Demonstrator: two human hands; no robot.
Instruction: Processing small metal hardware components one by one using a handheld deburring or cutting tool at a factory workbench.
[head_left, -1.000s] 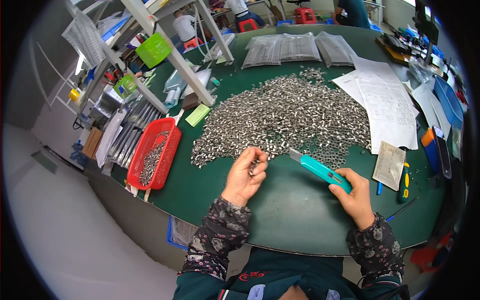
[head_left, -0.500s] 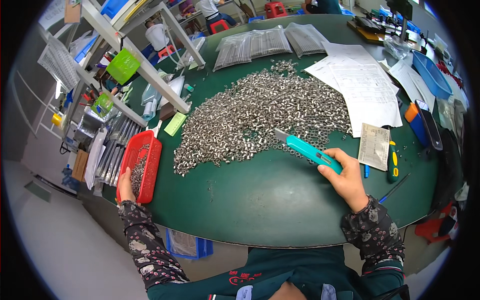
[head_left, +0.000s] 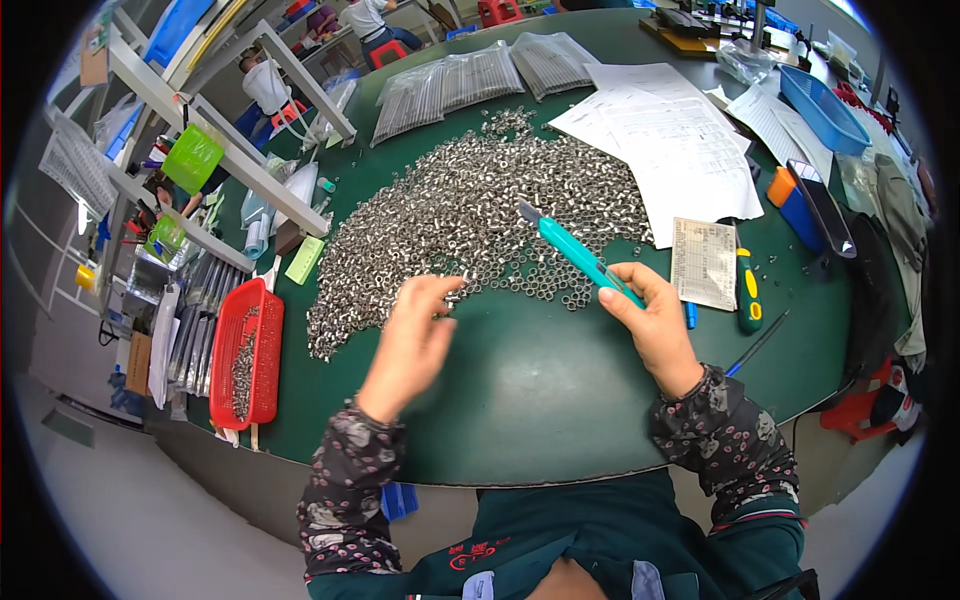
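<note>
In my right hand (head_left: pixel 652 315) is a teal utility knife (head_left: pixel 585 258), its blade pointing to the far left over the pile. A wide heap of small silver metal rings (head_left: pixel 480 190) spreads across the green table. My left hand (head_left: pixel 408 345) is at the heap's near edge, fingers curved and thumb apart, with nothing visible in it. Left of that hand stands a red plastic basket (head_left: pixel 268 375) holding more small metal parts (head_left: pixel 243 375).
Bagged metal tubes (head_left: pixel 480 80) lie behind the heap. Papers (head_left: pixel 670 150), a printed card (head_left: pixel 703 262), a yellow-green screwdriver (head_left: pixel 748 290) and a phone (head_left: pixel 822 208) are on the right. A grey shelf frame (head_left: pixel 225 145) rises at the left.
My left hand has left the red basket and moved right to the near edge of the heap. The knife stays in my right hand. The whole view has shifted somewhat.
</note>
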